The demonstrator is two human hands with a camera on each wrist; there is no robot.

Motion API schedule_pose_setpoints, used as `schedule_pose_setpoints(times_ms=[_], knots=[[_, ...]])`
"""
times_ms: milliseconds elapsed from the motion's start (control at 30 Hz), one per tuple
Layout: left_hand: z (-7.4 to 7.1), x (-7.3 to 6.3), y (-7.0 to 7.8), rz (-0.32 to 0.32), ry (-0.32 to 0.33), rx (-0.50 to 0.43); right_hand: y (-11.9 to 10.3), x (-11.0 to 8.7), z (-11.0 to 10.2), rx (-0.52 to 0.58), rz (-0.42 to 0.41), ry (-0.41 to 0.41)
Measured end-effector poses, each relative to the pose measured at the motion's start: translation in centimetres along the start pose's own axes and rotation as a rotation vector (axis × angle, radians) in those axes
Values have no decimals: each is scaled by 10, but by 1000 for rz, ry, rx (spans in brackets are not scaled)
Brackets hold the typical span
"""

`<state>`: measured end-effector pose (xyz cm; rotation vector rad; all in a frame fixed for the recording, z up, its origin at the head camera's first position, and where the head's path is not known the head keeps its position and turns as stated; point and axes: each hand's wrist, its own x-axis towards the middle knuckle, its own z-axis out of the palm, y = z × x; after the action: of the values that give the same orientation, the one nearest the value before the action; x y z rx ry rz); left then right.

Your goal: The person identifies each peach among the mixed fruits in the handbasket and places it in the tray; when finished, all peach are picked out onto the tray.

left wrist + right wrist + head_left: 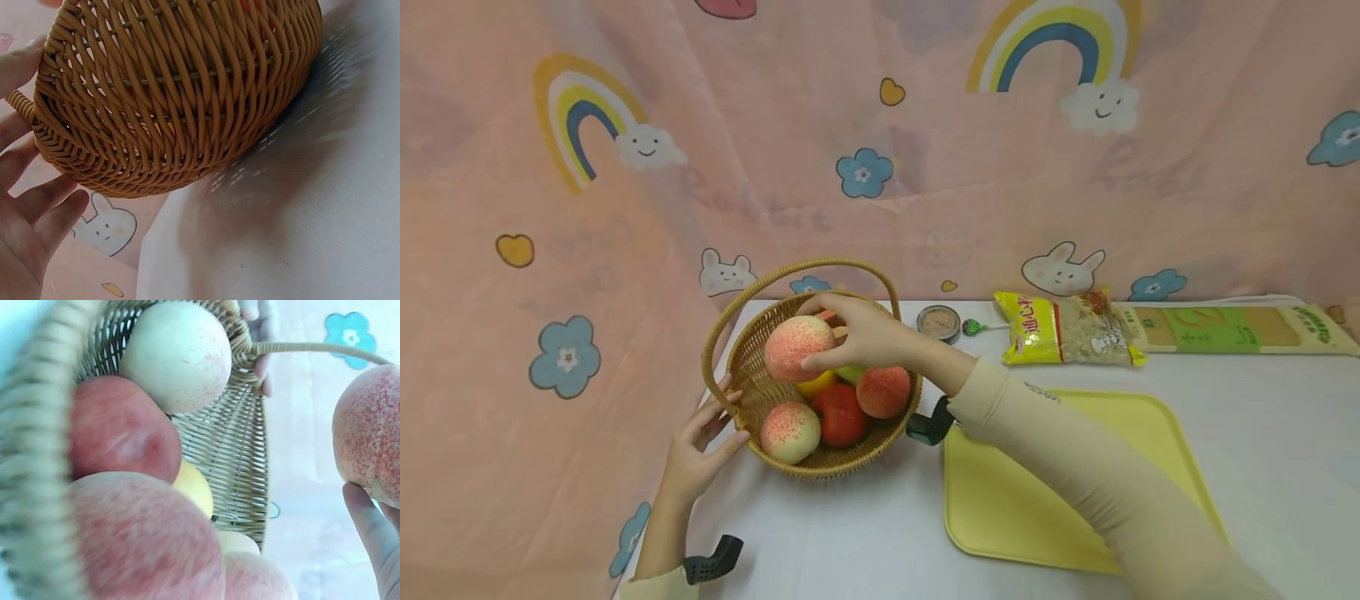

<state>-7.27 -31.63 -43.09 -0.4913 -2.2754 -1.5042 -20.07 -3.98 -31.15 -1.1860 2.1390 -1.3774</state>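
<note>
My right hand [868, 333] holds a pink-and-cream peach [799, 347] between thumb and fingers, over the left part of a wicker basket [831, 472]. In the right wrist view the held peach [372, 434] is up beside the basket's rim. At the basket's left side, my left hand [698, 450] grips the rim by the foot of the arched handle [801, 263]. Inside lie a paler peach [791, 432], a red fruit [839, 415], a reddish peach [883, 392] and a yellow fruit [817, 383]. A green fruit [850, 374] is partly hidden under my right hand.
A yellow tray [1000, 517] lies right of the basket, under my right forearm. Along the back stand a small round tin [938, 322], a green-wrapped lollipop [973, 327], a yellow food packet [1067, 329] and a long flat packet [1232, 329]. A printed pink cloth [925, 225] hangs behind.
</note>
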Motion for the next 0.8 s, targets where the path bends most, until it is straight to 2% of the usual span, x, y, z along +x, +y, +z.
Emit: schedule_pose_setpoints(times_ms=[200,467,600,800], knots=[[1,0,3,-9,2,0,10,-40,-15,111,-38,16],[2,0,4,0,6,1,36,-97,-33,214,-28,115],[2,0,4,-7,3,4,54,-127,-40,249,9,184],[0,-2,2,0,-3,0,79,-170,-47,240,82,281]])
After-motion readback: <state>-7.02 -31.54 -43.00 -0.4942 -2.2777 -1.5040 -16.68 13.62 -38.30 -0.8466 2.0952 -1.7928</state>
